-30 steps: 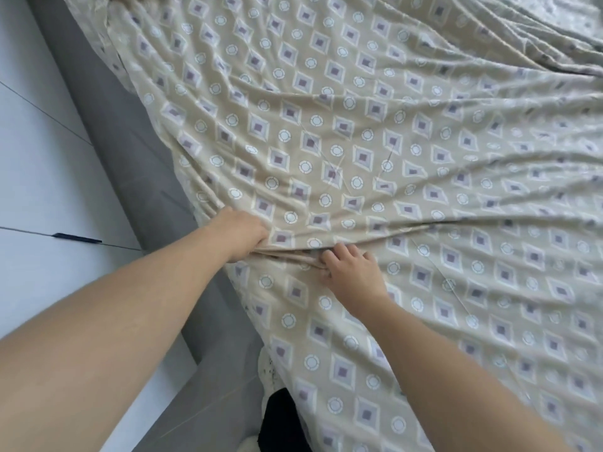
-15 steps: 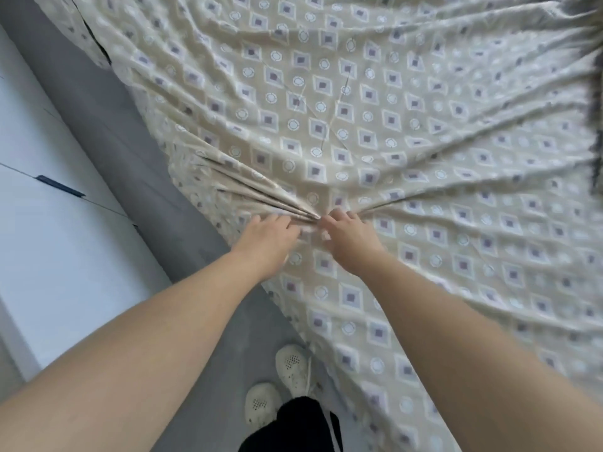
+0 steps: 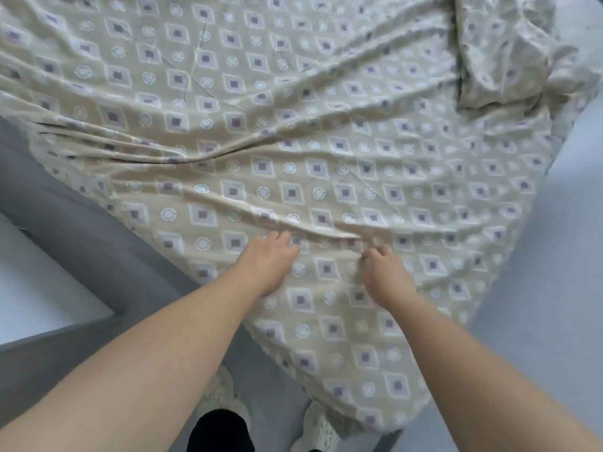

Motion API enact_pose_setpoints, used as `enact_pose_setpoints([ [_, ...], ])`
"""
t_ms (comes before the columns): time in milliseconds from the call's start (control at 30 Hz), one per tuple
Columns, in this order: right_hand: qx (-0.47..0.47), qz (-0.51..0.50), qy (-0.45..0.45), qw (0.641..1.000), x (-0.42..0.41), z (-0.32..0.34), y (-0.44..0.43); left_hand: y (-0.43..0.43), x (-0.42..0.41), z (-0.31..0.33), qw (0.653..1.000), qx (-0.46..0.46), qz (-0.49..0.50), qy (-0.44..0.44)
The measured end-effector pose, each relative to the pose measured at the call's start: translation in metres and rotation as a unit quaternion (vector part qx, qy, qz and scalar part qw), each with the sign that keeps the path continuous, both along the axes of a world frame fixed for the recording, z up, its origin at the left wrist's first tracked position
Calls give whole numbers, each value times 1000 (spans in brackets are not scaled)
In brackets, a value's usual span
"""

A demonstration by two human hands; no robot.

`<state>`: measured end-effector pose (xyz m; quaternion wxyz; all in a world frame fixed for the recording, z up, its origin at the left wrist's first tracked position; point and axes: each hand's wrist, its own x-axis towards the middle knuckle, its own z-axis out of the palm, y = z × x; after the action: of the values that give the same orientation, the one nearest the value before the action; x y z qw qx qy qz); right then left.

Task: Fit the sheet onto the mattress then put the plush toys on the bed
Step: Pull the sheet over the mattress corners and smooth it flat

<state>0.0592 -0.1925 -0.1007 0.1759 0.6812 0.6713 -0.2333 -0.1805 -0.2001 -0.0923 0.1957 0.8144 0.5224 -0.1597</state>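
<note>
Beige patterned sheet point(image 3: 326, 141) half-fitted, with both hands working near its hanging edge.
The sheet lies slack over the bed, creased in long ridges. One corner point(image 3: 509, 53) is bunched up at the far right, and the near edge drapes over the grey frame point(image 3: 81, 230). The left hand point(image 3: 266, 267) rests flat on the cloth, fingers straight and open. The right hand point(image 3: 386, 275) has its fingers curled into a fold, pinching it by the look of it. I'd say this is the smoothing and tugging step, with the fitting not yet done. Next the slack wants drawing out and the edges tucking round the mattress corners. No plush toys are in sight.
</note>
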Motion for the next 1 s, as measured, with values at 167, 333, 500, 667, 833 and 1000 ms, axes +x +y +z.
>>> enact_pose_setpoints([
  [167, 55, -100, 18, 993, 91, -6, -35, -19, 101, -12, 1000, -1, -24, -14],
  [333, 38, -373, 54, 926, 164, -7, -69, -30, 175, -22, 999, 28, -35, -24],
  [500, -32, -613, 209, 761, 199, -24, -87, -54, 220, -31, 995, 56, -60, -58],
  [667, -11, -682, 250, 687, 212, -49, -97, -64, 255, -41, 990, 82, -87, -77],
  [833, -62, -672, 310, 669, 232, -67, -112, -74, 277, -49, 982, 120, -109, -96],
  [1000, 25, -695, 350, 628, 241, -54, -111, -87, 296, -49, 985, 118, -85, -98],
])
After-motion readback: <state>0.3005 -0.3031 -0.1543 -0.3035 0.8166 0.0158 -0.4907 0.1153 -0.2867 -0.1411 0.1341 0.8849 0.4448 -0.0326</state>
